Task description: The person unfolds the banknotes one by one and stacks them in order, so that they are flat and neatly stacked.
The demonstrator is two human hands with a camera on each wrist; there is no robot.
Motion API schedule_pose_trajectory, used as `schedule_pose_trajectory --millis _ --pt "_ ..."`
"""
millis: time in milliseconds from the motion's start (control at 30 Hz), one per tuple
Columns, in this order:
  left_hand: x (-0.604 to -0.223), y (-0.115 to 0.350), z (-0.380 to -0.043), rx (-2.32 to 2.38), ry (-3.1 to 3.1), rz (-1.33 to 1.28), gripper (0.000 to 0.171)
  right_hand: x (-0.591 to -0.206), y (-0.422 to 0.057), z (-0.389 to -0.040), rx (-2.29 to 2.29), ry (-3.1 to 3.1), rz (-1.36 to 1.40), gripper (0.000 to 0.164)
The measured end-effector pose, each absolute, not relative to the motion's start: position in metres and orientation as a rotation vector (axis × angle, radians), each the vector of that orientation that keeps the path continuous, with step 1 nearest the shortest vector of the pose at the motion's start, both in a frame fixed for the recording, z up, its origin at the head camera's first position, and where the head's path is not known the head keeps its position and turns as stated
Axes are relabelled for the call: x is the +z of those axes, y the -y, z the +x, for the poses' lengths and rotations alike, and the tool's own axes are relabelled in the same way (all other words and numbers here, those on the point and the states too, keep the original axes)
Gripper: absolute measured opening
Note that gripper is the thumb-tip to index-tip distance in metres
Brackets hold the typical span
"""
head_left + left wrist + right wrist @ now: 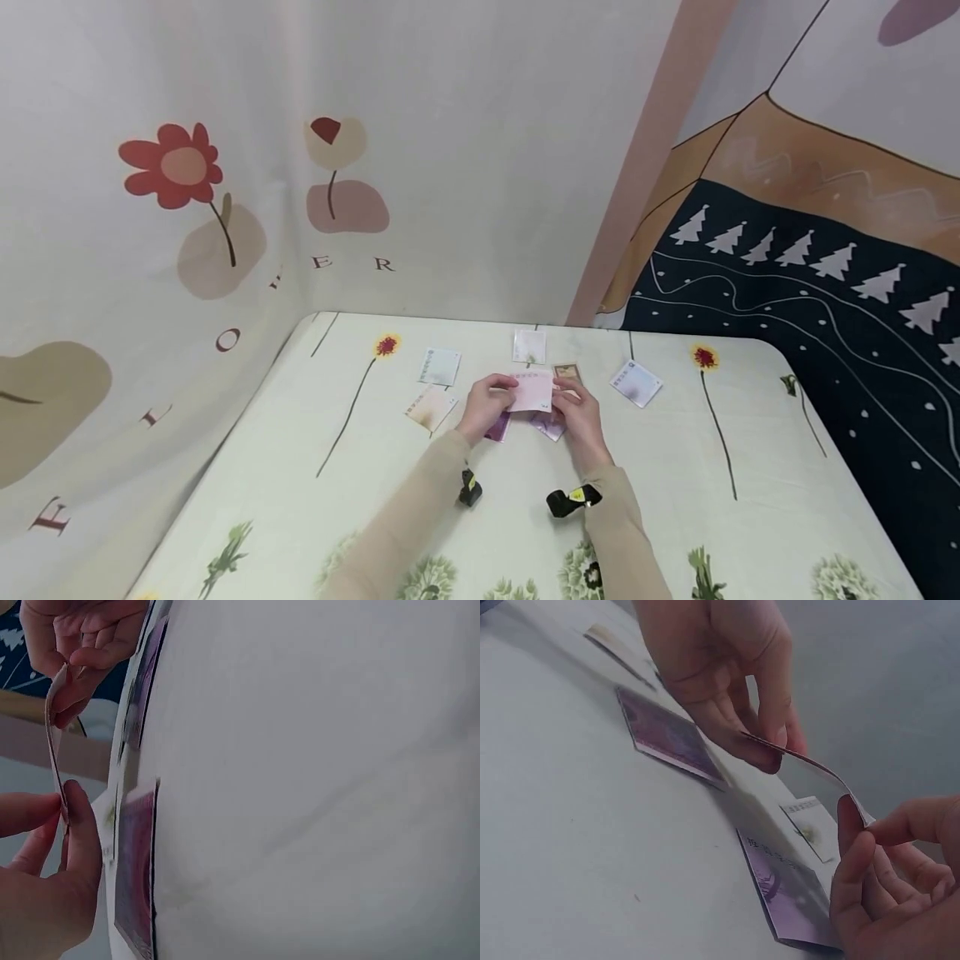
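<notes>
Between both hands a thin pale pink card (531,392) is held up above the table, bowed and showing a doubled edge in the right wrist view. My left hand (483,407) pinches its left end between thumb and fingers; my right hand (581,417) pinches the opposite end the same way. Below and just behind the hands lie a dark purple card (671,742) and a light purple card (791,896), both flat on the cloth. A brown-framed card (567,371) is partly hidden behind the right hand.
Around the hands lie a pale green card (439,367), a beige card (431,407), a whitish card (529,345) at the back and a bluish card (636,383) to the right. The tablecloth (270,467) has printed flowers. Curtains with printed patterns hang behind the table.
</notes>
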State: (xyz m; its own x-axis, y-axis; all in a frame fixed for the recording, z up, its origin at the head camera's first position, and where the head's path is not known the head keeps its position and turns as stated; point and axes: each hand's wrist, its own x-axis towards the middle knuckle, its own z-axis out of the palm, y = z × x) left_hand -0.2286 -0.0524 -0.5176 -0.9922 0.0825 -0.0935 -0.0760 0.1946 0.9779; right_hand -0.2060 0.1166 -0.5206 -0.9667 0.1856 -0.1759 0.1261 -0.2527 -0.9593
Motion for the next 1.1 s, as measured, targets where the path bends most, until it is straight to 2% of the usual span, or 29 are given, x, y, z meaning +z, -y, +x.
schedule_pose_trajectory --millis 367,667,1100 --pt "-0.506 0.027 -0.206 1.592 -2.675 0.287 0.024 -0.519 -0.125 -0.193 2.338 1.897 -0.467 0.033" --pt "-0.499 0.006 -0.191 1.821 -2.589 0.436 0.022 -0.505 -0.123 -0.176 2.199 2.056 -0.381 0.027" --pt "-0.496 0.003 -0.182 2.020 -2.406 0.337 0.019 -0.491 -0.126 -0.157 2.172 2.097 -0.344 0.030"
